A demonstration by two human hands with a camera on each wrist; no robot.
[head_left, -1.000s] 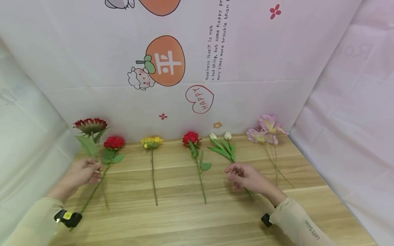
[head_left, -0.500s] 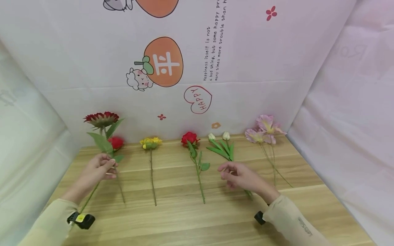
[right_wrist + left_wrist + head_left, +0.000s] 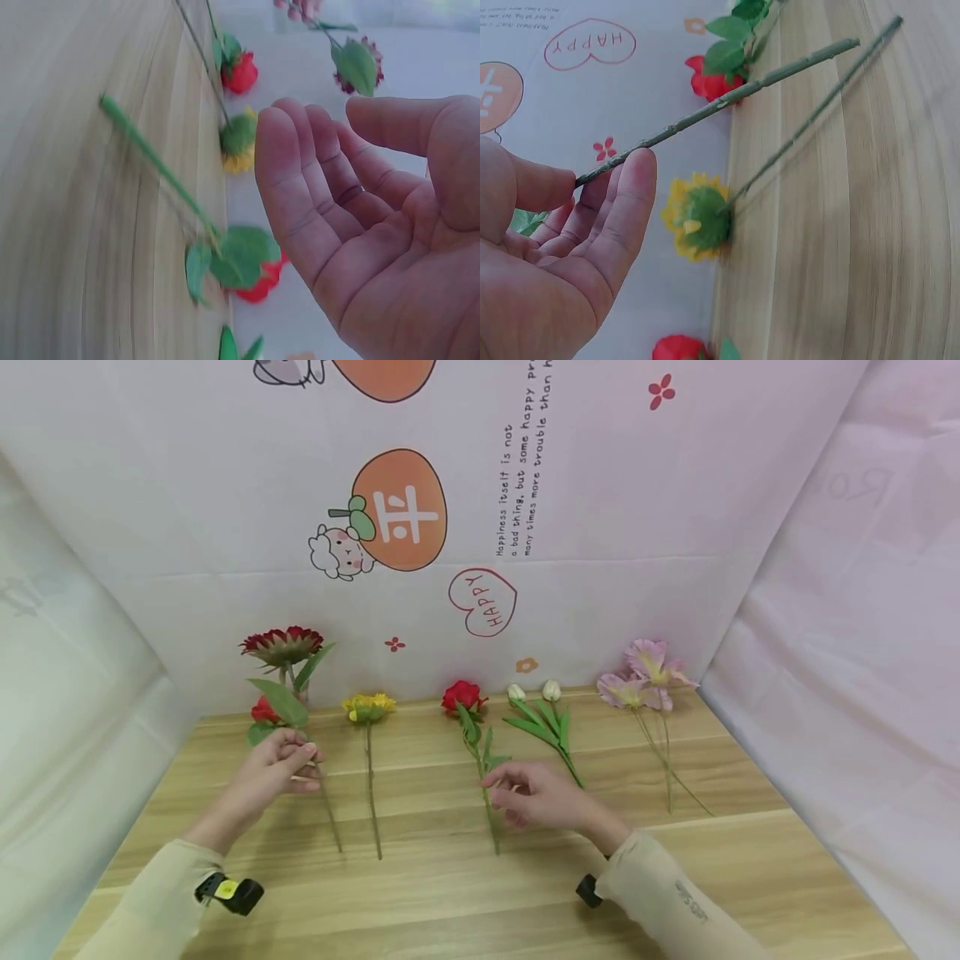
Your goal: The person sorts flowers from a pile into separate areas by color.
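Observation:
My left hand [image 3: 270,772] pinches the stem [image 3: 720,103] of a dark red, many-petalled flower [image 3: 283,647], raised upright with green leaves below its bloom. Behind it, partly covered, lies a red rose [image 3: 264,710]. A yellow flower [image 3: 369,708] lies just right of the held stem's lower end. My right hand [image 3: 542,797] hovers above the second red rose [image 3: 463,697], its fingertips overlapping that stem in the head view. In the right wrist view, that hand [image 3: 382,225] holds nothing, its fingers relaxed and thumb apart.
White tulips [image 3: 551,692] with green leaves and pale pink flowers [image 3: 651,667] lie on the wooden table [image 3: 420,902] to the right. A white printed cloth [image 3: 585,610] stands behind the table, with plain white cloth [image 3: 847,677] at the sides.
My left hand has carried the dark red flower rightward, past the left rose toward the yellow flower. My right hand has moved left, from over the tulips to over the second rose's stem.

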